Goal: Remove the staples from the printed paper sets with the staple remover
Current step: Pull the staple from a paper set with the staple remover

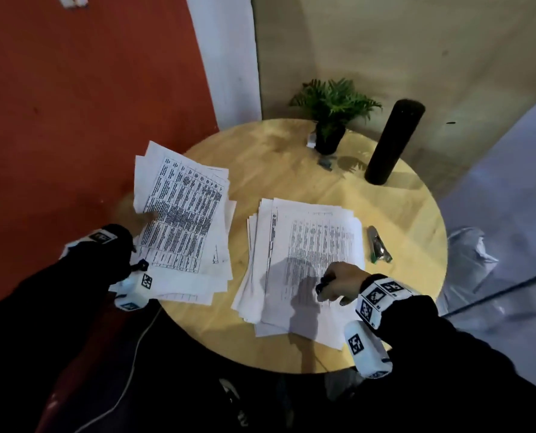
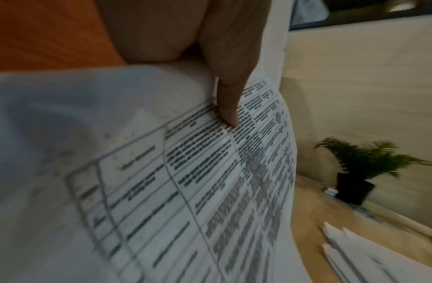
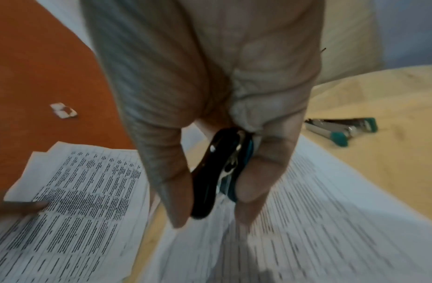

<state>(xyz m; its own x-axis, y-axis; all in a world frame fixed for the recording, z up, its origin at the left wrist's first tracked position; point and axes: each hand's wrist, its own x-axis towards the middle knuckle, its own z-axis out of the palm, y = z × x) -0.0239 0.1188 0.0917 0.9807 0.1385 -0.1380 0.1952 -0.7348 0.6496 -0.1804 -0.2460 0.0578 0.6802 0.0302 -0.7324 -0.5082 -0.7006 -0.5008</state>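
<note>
Hands first: our right hand [image 1: 338, 284] hangs knuckles-up over the right paper pile [image 1: 310, 245], thumb and fingers curled round the black staple remover [image 3: 217, 172] — a closed grip, the tool just above the sheets. Our left hand [image 1: 146, 218] reaches to the left paper pile [image 1: 185, 220], thumb [image 2: 228, 107] pressed straight on the top printed sheet, which it lifts; the other fingers are hidden beneath. Both piles lie on the round desk [image 1: 291, 157].
</note>
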